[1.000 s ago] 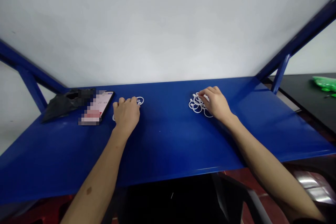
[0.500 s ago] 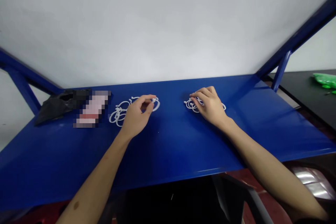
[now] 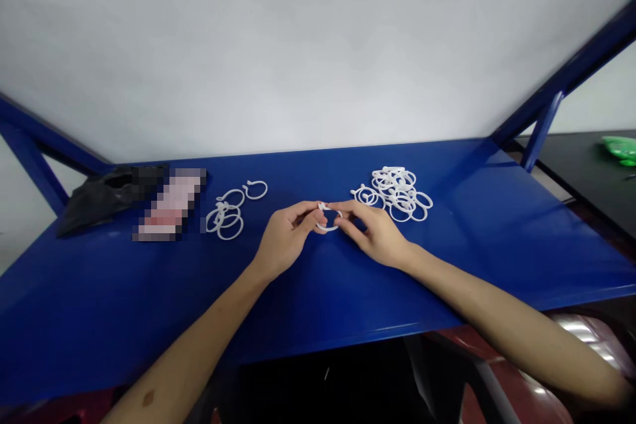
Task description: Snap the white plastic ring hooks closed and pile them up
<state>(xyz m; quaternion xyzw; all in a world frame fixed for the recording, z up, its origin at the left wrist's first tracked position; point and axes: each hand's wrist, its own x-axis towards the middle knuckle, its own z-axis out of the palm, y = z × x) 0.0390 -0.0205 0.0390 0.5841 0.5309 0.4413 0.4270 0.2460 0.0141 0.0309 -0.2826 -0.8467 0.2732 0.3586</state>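
My left hand (image 3: pixel 287 240) and my right hand (image 3: pixel 376 233) meet over the middle of the blue table (image 3: pixel 318 278). Together they pinch one white plastic ring (image 3: pixel 328 219) between their fingertips, just above the tabletop. A heap of several white rings (image 3: pixel 396 192) lies behind my right hand. A smaller group of white rings (image 3: pixel 230 211) lies to the left of my left hand, some of them joined.
A blurred-out phone (image 3: pixel 169 205) and a black bag (image 3: pixel 97 197) lie at the table's back left. Blue frame struts (image 3: pixel 556 103) rise at both ends. A white wall stands behind. A dark table with a green object (image 3: pixel 620 148) is at the far right.
Both hands left their ring piles and came together at the table's middle. A single ring is now held between them. The camera tilted slightly.
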